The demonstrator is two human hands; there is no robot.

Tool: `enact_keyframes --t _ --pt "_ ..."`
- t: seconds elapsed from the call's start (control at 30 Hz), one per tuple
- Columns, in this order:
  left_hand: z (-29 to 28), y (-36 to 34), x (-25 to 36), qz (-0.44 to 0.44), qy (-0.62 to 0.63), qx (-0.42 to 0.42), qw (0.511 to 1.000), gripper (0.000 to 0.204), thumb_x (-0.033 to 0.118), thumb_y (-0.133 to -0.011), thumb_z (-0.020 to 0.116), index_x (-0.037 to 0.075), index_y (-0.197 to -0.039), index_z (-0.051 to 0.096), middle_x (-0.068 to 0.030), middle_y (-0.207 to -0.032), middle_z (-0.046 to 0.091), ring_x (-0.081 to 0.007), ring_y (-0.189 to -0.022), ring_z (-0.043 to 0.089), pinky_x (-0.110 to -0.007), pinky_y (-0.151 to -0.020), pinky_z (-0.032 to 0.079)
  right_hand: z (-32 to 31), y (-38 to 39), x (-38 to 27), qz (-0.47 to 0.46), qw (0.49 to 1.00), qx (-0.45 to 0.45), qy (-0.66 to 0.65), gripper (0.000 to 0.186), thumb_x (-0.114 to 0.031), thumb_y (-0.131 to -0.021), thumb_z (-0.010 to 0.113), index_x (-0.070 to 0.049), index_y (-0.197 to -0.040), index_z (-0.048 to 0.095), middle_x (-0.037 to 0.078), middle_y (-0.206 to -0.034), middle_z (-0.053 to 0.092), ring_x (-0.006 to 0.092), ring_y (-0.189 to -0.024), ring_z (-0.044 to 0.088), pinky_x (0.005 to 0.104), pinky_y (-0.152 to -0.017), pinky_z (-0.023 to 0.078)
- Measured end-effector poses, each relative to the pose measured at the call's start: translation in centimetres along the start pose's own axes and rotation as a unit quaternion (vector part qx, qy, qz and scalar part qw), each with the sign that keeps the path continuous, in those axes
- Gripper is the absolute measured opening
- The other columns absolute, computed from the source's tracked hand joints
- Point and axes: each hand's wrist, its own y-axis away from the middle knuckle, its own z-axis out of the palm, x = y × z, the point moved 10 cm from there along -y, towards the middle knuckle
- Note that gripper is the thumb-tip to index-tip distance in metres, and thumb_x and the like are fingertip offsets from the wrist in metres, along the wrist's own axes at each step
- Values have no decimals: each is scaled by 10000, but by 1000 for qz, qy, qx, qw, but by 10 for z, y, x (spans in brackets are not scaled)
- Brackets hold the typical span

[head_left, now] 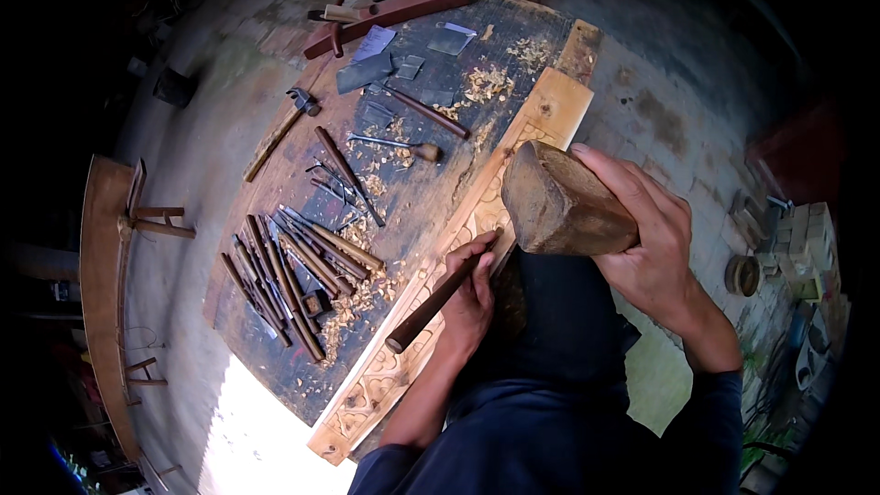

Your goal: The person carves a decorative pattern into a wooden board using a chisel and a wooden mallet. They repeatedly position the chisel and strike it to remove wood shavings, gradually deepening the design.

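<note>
Left hand point(469, 298) clamped on a dark wooden-handled chisel point(438, 298), set against the long pale carved wooden plank point(550, 115) along the bench's point(440, 192) right edge. Right hand point(651, 238) grips a blocky brown wooden mallet point(557, 203) above it.

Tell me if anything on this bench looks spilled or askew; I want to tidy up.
Wood shavings lie scattered over the bench, thickest beside the chisels and near the far end. A hammer overhangs the bench's left edge. Nothing looks damaged.
</note>
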Motion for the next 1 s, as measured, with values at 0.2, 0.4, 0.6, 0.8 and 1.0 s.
enact_keyframes --t 0.2,0.4,0.6,0.8,1.0 --pt "-2 1 8 53 -58 24 997 129 58 -1089 598 -7 -1194 561 -202 -1104 736 -286 -960 742 -367 -834 589 0 -6 -13 -38 999 4 23 739 45 -678 832 -76 -1390 678 157 -1172 758 337 -990 768 394 -831 632" --pt "-1 5 -3 36 -63 11 997 162 13 -1071 536 -6 -1230 560 -209 -939 634 -341 -785 651 -418 -712 530 6 -7 -19 -48 999 -11 17 719 53 -688 824 -80 -1381 683 139 -1178 762 322 -994 770 395 -832 637" --pt "-4 3 -5 25 -102 21 994 226 11 -1038 548 -54 -1243 618 -283 -1091 677 -458 -1001 661 -480 -919 503 9 -10 -27 -54 997 -40 28 677 18 -710 859 -42 -1359 678 153 -1223 763 330 -1040 776 395 -860 634" --pt "-4 9 -11 19 -89 27 996 234 8 -1023 547 -62 -1221 651 -295 -1128 702 -502 -1077 652 -525 -1004 482 11 -11 -35 -70 997 -31 17 666 15 -712 855 -38 -1352 679 151 -1206 766 323 -1023 779 391 -840 639" --pt "-2 -5 15 67 -140 -4 988 290 -81 -926 569 -56 -1196 670 -280 -1119 709 -496 -1047 661 -538 -975 500 8 -15 -42 -124 992 -12 24 752 40 -674 812 -99 -1402 685 110 -1117 757 293 -933 766 377 -733 640"
